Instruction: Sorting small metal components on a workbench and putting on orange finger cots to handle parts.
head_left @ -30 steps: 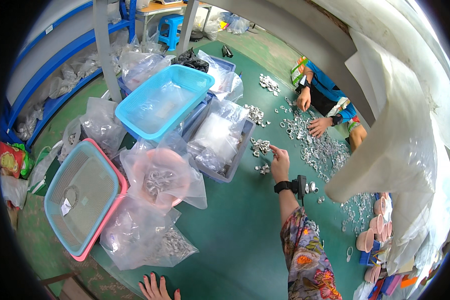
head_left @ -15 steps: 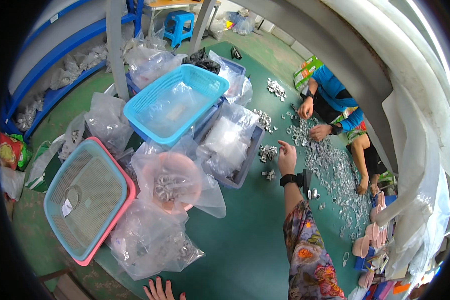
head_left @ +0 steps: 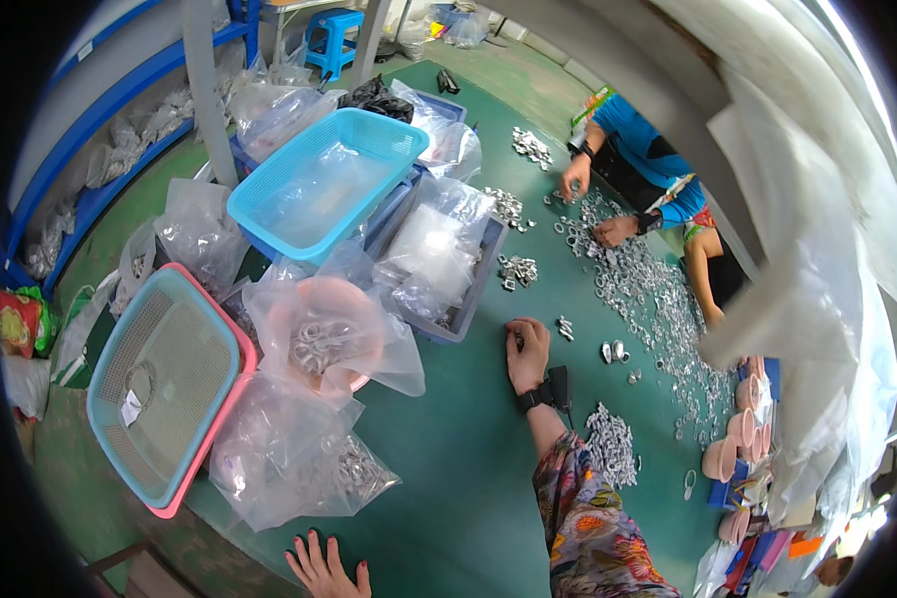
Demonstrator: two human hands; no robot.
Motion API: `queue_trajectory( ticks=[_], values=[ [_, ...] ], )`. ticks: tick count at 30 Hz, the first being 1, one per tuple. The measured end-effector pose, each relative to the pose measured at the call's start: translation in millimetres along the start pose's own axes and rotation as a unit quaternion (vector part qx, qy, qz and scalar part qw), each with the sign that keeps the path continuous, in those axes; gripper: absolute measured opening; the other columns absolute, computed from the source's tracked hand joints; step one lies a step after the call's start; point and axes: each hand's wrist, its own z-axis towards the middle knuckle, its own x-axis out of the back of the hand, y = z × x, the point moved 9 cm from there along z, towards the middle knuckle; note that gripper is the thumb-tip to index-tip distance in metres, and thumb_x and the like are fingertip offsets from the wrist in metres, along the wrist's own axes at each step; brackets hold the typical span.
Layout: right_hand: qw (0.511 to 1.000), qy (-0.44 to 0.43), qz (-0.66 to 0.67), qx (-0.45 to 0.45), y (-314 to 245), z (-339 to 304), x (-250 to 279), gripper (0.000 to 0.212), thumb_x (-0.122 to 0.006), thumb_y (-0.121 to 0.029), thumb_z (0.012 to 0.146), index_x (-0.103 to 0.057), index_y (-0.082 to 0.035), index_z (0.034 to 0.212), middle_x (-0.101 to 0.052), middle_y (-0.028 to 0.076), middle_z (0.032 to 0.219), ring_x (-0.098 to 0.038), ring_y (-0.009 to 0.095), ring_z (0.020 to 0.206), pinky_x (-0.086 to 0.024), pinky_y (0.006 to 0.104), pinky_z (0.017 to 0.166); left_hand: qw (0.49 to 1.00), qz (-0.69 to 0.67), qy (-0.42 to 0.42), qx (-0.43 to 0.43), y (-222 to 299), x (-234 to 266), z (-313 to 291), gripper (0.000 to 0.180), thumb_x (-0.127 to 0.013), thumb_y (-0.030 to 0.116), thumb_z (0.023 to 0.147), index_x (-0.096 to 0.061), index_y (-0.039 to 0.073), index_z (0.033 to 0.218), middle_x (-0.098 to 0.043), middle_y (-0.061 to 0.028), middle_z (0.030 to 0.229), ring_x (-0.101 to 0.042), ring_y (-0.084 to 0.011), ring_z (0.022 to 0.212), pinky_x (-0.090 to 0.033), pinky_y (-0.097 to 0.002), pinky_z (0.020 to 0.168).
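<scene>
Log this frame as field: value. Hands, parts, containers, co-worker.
Left hand: fingers spread on the green table, holding nothing visible
Right hand: fingers curled; cannot tell if it holds a part
Nearest parts: small metal cluster to its right; larger metal pile beyond
Beside floral sleeve: another pile of metal parts
Containers: bright blue basket and clear bag of parts, both left of right hand
Co-worker's hands: at the scattered metal parts

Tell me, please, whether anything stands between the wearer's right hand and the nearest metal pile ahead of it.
Nothing visible does: only green table shows between the right hand and the pile. Left of that path stands the grey bin; right of it lie a few loose parts.
</scene>
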Motion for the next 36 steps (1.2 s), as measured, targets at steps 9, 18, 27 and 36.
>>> queue_trajectory(
  ticks=[9,18,27,36],
  values=[
    [0.993,0.018,-0.041,-0.112,69,-46,159,0.028,-0.068,-0.018,0.086,-0.064,-0.008,0.111,-0.061,0.012,0.114,-0.053,0.032,0.113,-0.041,0.0406,0.099,0.999,0.015,-0.039,0.0,5,-5,-3,0.064,-0.066,0.025,0.079,-0.044,0.0,0.133,-0.031,-0.0226,0.149,-0.021,-0.046,0.14,-0.013,-0.0622,0.113],
    [0.971,-0.056,-0.132,-0.193,248,-187,282,0.058,-0.06,-0.046,0.09,-0.05,-0.01,0.136,-0.047,0.019,0.14,-0.04,0.037,0.131,-0.033,0.0449,0.108,0.996,-0.09,0.014,0.009,36,-3,7,0.046,-0.061,0.01,0.086,-0.048,0.001,0.129,-0.039,-0.0185,0.143,-0.029,-0.0396,0.138,-0.021,-0.0553,0.113],
    [0.964,-0.165,-0.154,0.14,179,-105,172,0.051,-0.055,-0.042,0.096,-0.046,-0.021,0.141,-0.043,0.015,0.147,-0.037,0.029,0.137,-0.033,0.0446,0.111,0.958,-0.283,-0.035,-0.023,168,-48,-49,0.029,-0.062,0.01,0.086,-0.059,-0.001,0.112,-0.048,-0.0193,0.134,-0.044,-0.0363,0.126,-0.033,-0.0442,0.106],
    [0.978,-0.161,-0.066,0.114,228,-91,191,0.054,-0.059,-0.042,0.092,-0.049,-0.017,0.138,-0.045,0.014,0.144,-0.036,0.032,0.137,-0.03,0.0462,0.112,0.987,-0.092,-0.013,-0.133,208,-119,-83,0.041,-0.063,0.022,0.088,-0.056,0.003,0.123,-0.045,-0.021,0.14,-0.038,-0.0377,0.133,-0.029,-0.0478,0.111]
  ],
)
